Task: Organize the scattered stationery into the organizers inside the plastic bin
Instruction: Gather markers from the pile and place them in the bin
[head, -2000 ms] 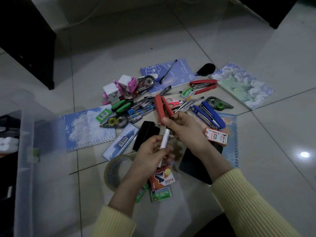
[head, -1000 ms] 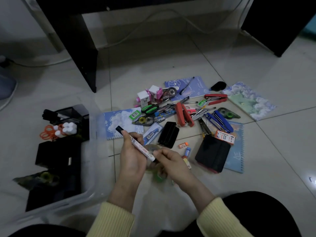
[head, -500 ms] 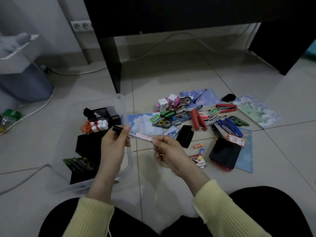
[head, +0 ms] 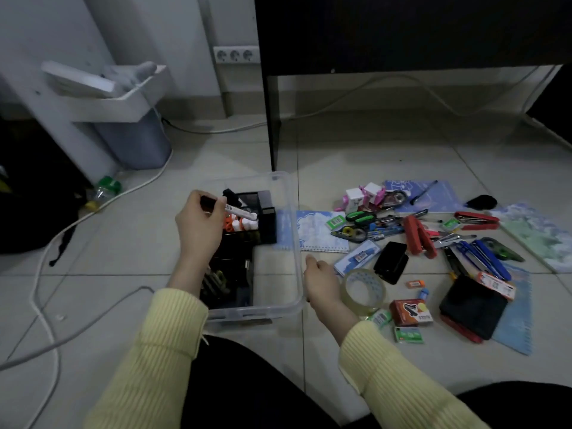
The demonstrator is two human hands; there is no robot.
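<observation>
Bottle: a green-capped bottle (head: 105, 188) lies on the floor tiles, well left of everything else.
Left hand: the left hand (head: 200, 232) hovers over the bin's far left part, thumb and fingers curled round the marker's black cap end.
Marker: the white marker (head: 240, 212) slants down to the right from that grip, its tip above the white and orange items in the far organizer.
Organizers: black organizers (head: 266, 226) fill the left and far side of the bin.
Bin: the clear bin (head: 295, 267) stands on the floor between the two hands.
Right hand: the right hand (head: 322, 283) is just outside the bin's right wall, fingers loosely curled, nothing seen in them.
Tape: a clear tape roll (head: 363, 289) stands just beside the right hand.
Pile: a blue notebook (head: 315, 233), a red stapler (head: 419, 235), a black case (head: 472, 305) and other stationery lie scattered to the right.
</observation>
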